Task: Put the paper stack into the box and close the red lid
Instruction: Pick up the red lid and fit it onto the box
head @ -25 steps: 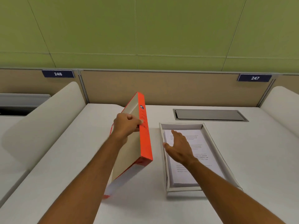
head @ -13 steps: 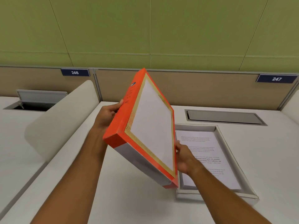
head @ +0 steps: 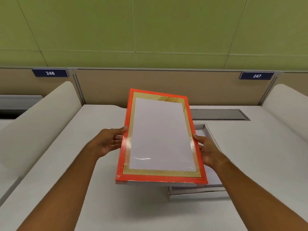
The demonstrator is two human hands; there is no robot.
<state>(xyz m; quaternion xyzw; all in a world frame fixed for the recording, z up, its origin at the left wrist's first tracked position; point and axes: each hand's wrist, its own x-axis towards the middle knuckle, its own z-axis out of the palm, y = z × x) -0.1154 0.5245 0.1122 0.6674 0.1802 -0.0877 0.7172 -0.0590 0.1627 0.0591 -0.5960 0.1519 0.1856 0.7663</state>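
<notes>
The red lid (head: 160,137), with a gold border and a white middle panel, hangs face up above the desk. My left hand (head: 108,141) grips its left edge and my right hand (head: 205,150) grips its right edge. Below and to the right lies the open white box (head: 196,190), mostly hidden under the lid. Only a strip of the paper stack (head: 212,175) inside it shows by my right wrist. The lid sits left of the box and overlaps it.
The white desk (head: 258,155) has a grey cable hatch (head: 218,114) at the back. Curved white dividers (head: 40,124) stand at both sides. A tan partition with number plates 246 and 247 closes the rear.
The lid has turned from on edge to face up and nearly level. My right hand left the papers and took the lid's right edge. The lid moved right, over the box.
</notes>
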